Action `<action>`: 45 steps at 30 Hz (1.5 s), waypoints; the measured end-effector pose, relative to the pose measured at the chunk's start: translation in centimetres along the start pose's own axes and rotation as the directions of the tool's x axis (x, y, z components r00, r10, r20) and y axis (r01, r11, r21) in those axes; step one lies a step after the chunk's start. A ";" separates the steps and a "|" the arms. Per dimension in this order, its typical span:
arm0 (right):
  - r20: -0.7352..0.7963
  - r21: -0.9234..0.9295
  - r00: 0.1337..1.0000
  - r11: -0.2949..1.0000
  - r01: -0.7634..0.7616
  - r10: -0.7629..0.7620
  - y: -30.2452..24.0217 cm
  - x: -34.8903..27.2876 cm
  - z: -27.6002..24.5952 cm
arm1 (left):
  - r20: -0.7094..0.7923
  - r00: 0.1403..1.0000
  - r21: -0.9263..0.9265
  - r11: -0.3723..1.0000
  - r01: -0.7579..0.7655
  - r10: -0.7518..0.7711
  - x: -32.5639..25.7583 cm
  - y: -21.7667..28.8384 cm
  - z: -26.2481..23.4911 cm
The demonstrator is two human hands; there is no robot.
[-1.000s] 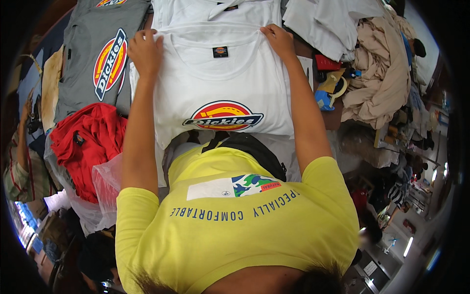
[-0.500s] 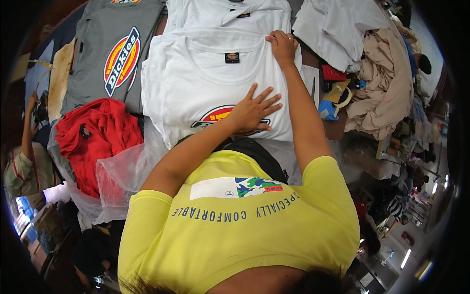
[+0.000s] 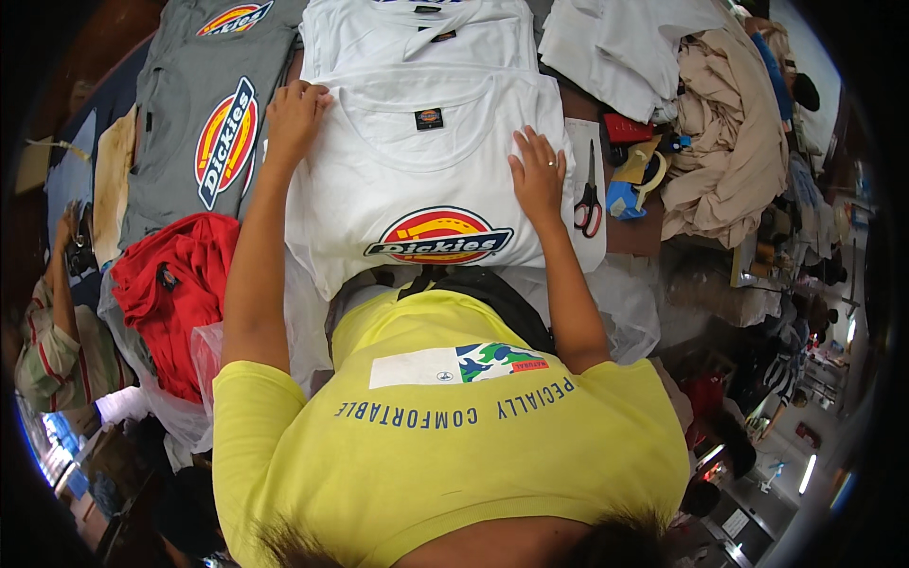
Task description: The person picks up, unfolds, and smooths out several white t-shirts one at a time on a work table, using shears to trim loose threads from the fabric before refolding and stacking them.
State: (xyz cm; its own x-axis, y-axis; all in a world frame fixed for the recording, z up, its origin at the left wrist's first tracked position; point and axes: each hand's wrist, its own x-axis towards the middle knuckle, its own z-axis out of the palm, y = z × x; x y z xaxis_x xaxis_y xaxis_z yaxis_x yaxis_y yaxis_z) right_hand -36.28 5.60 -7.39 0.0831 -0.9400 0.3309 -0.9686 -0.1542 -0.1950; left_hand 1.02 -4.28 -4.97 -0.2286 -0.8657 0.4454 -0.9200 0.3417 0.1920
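A white T-shirt (image 3: 426, 175) lies spread on top of a stack in front of me, its neckline away from me. A red, yellow and dark blue printed emblem (image 3: 439, 235) crosses its near part, and a dark label (image 3: 429, 119) sits inside the neck. At the shirt's far left shoulder, my left hand (image 3: 296, 118) has its fingers curled over the fabric edge. Flat on the right side of the shirt rests my right hand (image 3: 538, 178), fingers stretched out and a ring on one of them.
More white shirts (image 3: 360, 38) lie beyond. Grey printed shirts (image 3: 175, 151) and a red garment (image 3: 180, 275) are on the left. To the right are scissors (image 3: 589, 204) on white paper, a tape roll (image 3: 653, 175), white cloth (image 3: 625, 57) and beige cloth (image 3: 724, 142). Another person's arm (image 3: 62, 284) shows far left.
My left hand has gone from the emblem to the far left shoulder. My right hand has slid from the far right shoulder toward me. The emblem is now uncovered, and the scissors show fully.
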 end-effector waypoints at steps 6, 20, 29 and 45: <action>0.023 -0.086 0.999 0.996 -0.027 0.029 0.2 -0.8 0.5 | 0.184 0.982 -0.067 0.996 0.052 -0.039 1.9 0.3 0.1; -0.047 0.281 0.906 0.876 -0.392 0.421 3.3 -9.5 -3.6 | -0.106 0.994 0.109 0.994 -0.029 0.041 0.9 5.2 1.2; 0.252 0.375 0.735 0.637 -0.673 0.629 4.8 -14.4 -5.9 | -0.076 0.897 -0.128 0.888 -0.442 0.435 4.5 22.0 9.1; 0.471 0.651 0.660 0.275 -0.708 0.585 7.0 -16.5 -5.0 | 0.025 0.936 -0.059 0.935 -0.350 0.352 10.8 24.0 14.5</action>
State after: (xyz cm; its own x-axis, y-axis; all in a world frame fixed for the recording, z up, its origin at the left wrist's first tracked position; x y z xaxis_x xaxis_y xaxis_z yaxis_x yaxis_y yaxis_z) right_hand -45.59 21.55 -9.57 -0.4015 -0.8543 -0.3302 -0.1731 0.4248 -0.8886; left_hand -28.15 -10.74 -8.23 -0.5454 -0.6992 0.4623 -0.7616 0.6437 0.0752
